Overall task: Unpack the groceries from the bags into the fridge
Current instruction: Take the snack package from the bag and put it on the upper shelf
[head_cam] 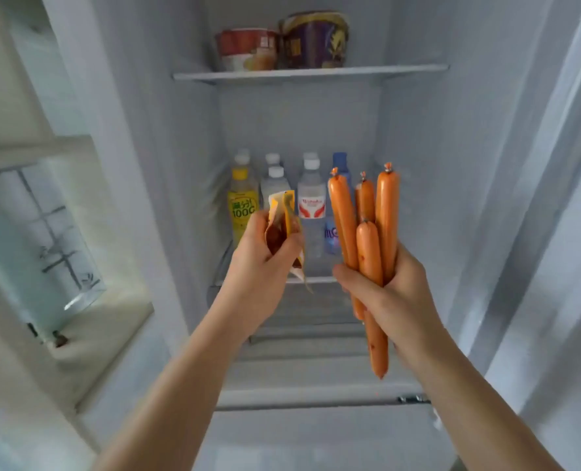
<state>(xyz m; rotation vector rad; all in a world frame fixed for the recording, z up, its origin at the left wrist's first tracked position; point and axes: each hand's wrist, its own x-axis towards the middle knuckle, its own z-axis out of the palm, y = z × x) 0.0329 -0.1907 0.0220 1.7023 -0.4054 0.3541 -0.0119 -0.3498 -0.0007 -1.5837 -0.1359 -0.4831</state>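
Right hand (389, 297): fingers wrapped round a bunch of four orange sausages (367, 232), standing more or less upright, clipped ends on top, one hanging lower than the rest below the palm.
Left hand (261, 266): fingers curled on a small yellow-and-red snack packet (284, 226), pinched between thumb and the other fingers, top edge pointing up.
Where the stuff is: both handfuls are up in the air in front of the open fridge (418, 137), not on any shelf yet.
Middle shelf (312, 279): row of bottles at the back, a yellow drink bottle (243, 205) on the left, clear water bottles (311, 198) beside it, one blue-capped bottle (340, 163) mostly hidden behind the sausages.
Top shelf (309, 73): two tubs side by side and touching, a red and white cup (246, 49) left, a purple tub (314, 39) right. Labels too blurry to read.
Left of the fridge: a pale ledge (105, 321) with a frosted glass panel (40, 243) leaning on it.
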